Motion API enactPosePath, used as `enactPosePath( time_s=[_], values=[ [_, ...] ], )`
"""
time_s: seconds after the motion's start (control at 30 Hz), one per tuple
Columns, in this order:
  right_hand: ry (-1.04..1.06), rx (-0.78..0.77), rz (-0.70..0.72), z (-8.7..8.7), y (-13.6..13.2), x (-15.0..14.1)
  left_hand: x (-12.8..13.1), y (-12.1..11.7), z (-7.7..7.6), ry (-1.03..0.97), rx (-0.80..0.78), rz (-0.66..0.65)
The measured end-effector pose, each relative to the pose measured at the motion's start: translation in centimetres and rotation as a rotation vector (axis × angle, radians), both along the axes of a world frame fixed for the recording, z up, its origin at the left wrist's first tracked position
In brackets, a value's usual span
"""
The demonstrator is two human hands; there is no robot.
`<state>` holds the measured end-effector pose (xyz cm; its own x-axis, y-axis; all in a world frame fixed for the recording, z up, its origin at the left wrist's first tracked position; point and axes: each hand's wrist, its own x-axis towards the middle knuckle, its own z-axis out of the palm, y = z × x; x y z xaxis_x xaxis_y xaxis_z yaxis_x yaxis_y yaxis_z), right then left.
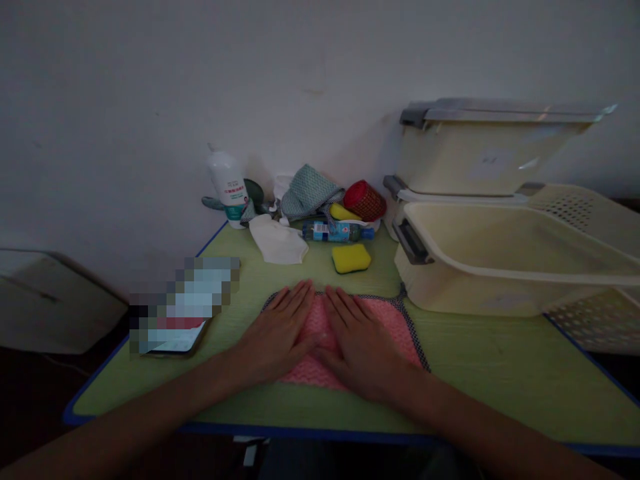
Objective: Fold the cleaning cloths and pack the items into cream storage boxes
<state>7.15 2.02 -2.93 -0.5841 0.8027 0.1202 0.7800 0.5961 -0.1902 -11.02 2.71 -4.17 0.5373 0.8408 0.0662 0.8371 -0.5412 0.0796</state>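
Together, the left hand (280, 333) and right hand (361, 347) lie flat and unclenched on a pink cloth (400, 325) near a yellow sponge (351, 258).

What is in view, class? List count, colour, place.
Pink cloth: 1, pink, centre front
Sponge: 1, yellow, centre
Lying bottle: 1, bluish, behind sponge
White cloth: 1, white, left of sponge
Upright bottle: 1, white, back left
Patterned cloth: 1, greyish, back middle
Red roll: 1, red, back middle
Back clutter: uncounted, mixed colours, partly hidden
Phone: 1, pale, partly pixelated, left
Open bin: 1, cream, right
Lidded bins: apparently 2, cream, back right
Perforated basketwork: uncounted, cream, far right
Box: 1, whitish, far left
Table: 1, green, beneath
Wall: 1, grey, behind
Left hand and right hand: 2, bare, on pink cloth
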Motion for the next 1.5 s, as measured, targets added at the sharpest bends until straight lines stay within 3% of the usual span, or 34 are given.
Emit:
enactPosePath(
  time_s=[0.3,0.43,0.77,1.07,1.23,1.33,1.5],
  values=[
    [-0.100,0.086,-0.115,-0.6,-0.8,4.6,-0.2,-0.3,0.5,0.018,-0.039,-0.097],
    [-0.115,0.086,-0.096,-0.5,-0.5,4.6,-0.3,-0.2,0.6,0.000,-0.052,-0.124],
    [-0.132,0.088,-0.020,-0.2,3.3,3.7,-0.8,1.8,0.8,-0.023,-0.038,-0.027],
    [-0.155,0.053,-0.026,0.2,2.4,3.9,-2.7,-0.1,0.4,0.033,0.030,-0.121],
    [-0.169,0.050,0.028,0.3,1.2,4.8,-3.5,0.1,0.5,0.063,-0.014,-0.151],
    [-0.155,0.073,0.001,0.1,-0.1,5.7,-3.5,0.3,0.3,0.016,-0.005,-0.072],
    [-0.102,0.096,-0.076,-0.4,-2.2,7.3,-3.5,0.8,1.3,-0.032,0.029,0.274]
  ],
)
